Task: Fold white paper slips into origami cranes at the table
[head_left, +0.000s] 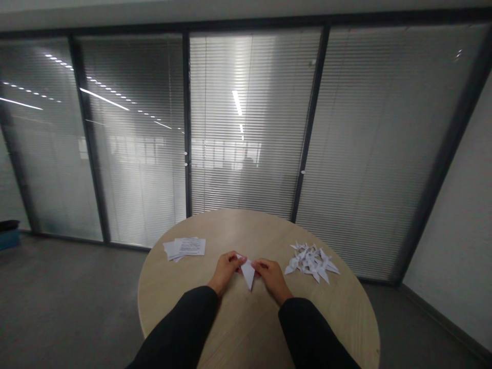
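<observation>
A folded white paper (pixel 248 275) with a long point aimed toward me is held between my two hands, above the middle of the round table. My left hand (pixel 227 268) pinches its left upper edge between thumb and fingers. On the opposite edge, my right hand (pixel 270 277) is closed in the same kind of pinch. Part of the paper's upper end is covered by the fingers. To the right lies a pile of folded white paper figures (pixel 312 261) with pointed ends, like paper cranes.
Several flat sheets of paper (pixel 192 246), the top one printed, lie at the table's left. The round wooden table (pixel 246 225) stands before a glass partition with blinds (pixel 249 118). A blue container (pixel 8 237) is on the floor at far left.
</observation>
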Demonstrator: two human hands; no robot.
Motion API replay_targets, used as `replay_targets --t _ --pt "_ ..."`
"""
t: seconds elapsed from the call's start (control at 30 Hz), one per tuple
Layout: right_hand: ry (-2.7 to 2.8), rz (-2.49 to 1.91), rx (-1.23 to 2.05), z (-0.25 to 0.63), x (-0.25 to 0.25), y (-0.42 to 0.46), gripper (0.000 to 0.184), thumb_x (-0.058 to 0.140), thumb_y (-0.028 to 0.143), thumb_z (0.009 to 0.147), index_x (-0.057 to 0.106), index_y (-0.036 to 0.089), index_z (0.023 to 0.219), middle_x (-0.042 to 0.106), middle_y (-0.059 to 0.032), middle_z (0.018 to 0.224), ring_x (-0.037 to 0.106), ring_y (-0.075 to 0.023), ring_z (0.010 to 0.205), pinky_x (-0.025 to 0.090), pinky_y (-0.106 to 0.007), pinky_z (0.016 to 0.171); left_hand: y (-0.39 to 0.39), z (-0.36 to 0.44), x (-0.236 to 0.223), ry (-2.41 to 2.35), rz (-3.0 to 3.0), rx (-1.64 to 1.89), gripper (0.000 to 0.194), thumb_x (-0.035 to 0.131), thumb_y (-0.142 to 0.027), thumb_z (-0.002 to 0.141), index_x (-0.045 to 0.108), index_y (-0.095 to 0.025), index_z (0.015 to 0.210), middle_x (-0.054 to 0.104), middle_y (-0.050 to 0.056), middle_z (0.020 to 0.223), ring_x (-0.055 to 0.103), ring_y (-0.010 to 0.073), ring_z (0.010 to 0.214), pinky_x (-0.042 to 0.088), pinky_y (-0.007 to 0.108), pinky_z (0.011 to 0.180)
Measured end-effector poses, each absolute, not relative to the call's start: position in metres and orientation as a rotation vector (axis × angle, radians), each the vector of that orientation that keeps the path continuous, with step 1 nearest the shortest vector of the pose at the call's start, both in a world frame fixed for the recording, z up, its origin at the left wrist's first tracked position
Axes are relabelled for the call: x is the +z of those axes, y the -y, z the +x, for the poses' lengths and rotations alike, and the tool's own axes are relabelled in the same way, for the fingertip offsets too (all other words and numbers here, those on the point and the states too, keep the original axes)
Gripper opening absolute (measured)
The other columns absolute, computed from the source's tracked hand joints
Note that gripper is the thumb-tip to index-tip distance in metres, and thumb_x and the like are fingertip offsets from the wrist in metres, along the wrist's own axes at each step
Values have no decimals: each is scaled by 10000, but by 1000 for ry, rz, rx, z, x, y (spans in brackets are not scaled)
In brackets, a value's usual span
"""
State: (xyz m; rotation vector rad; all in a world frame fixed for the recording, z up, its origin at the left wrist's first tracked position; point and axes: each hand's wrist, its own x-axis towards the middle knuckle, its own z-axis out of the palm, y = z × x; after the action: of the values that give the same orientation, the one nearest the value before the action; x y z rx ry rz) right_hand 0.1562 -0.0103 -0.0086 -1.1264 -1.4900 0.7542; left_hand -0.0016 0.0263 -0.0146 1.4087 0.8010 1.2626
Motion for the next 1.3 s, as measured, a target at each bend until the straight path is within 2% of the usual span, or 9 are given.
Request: replay_targets --t 0.2,0.33,0.43,0.67,0.83,0.97,1.07,1.17,1.3 --pt "1495 -1139 753 158 -9 9 326 619 466 671 649 161 559 614 -21 541 543 -155 524 423 -254 516 -29 1 -21 -830 1451 1123 446 748 -506 532 630 -108 694 619 42 587 555 139 519 433 258 522" --pt "1491 -1091 823 155 -13 7 339 629 482 679 669 150 622 623 -16 566 551 -144 537 424 -245 533 -27 0 -18 -798 1424 1206 396 743 -474 562 625 -111 665 620 37 591 559 139 546 429 253 549" --pt "1527 -1094 873 152 -17 7 338 635 476 678 652 148 596 606 -7 534 541 -136 515 419 -240 523 -24 -2 -14 -773 1369 1287 351 736 -443 593 634 -115 663 620 26 596 557 131 565 419 245 577" --pt "1540 -1058 876 150 -16 6 321 623 452 687 610 158 557 592 1 506 538 -132 504 421 -241 526 -18 0 -4 -782 1286 1363 340 743 -433 580 635 -116 641 621 23 594 543 127 566 405 239 578" --pt "1524 -1009 1045 147 -21 8 251 643 397 684 635 148 654 615 5 559 550 -117 513 429 -232 539 -18 -2 -3 -805 1271 1379 368 750 -453 556 639 -114 649 628 33 612 562 139 578 417 245 569" --pt "1558 -1022 1120 145 -24 9 294 627 426 693 618 139 629 617 -8 574 525 -103 466 399 -206 438 -21 -4 -4 -850 1222 1417 390 753 -463 547 649 -109 676 632 37 622 574 144 589 431 248 569" --pt "1536 -1058 1072 147 -24 8 303 605 436 697 628 136 666 597 -2 556 507 -100 447 340 -181 363 -24 -6 -5 -874 1207 1422 401 750 -458 554 663 -104 723 633 38 634 576 144 595 444 248 568" --pt "1492 -1085 1010 150 -25 4 321 574 449 713 631 134 698 581 2 558 494 -95 436 333 -179 350 -27 -7 -7 -889 1214 1433 406 755 -425 554 666 -103 785 624 34 654 576 143 602 458 242 554" --pt "1427 -1109 868 155 -27 -2 326 534 465 743 599 153 671 539 20 560 452 -80 402 343 -190 364 -32 -6 -15 -864 1246 1407 534 761 -337 562 623 -138 1038 609 43 819 587 135 644 487 242 560"
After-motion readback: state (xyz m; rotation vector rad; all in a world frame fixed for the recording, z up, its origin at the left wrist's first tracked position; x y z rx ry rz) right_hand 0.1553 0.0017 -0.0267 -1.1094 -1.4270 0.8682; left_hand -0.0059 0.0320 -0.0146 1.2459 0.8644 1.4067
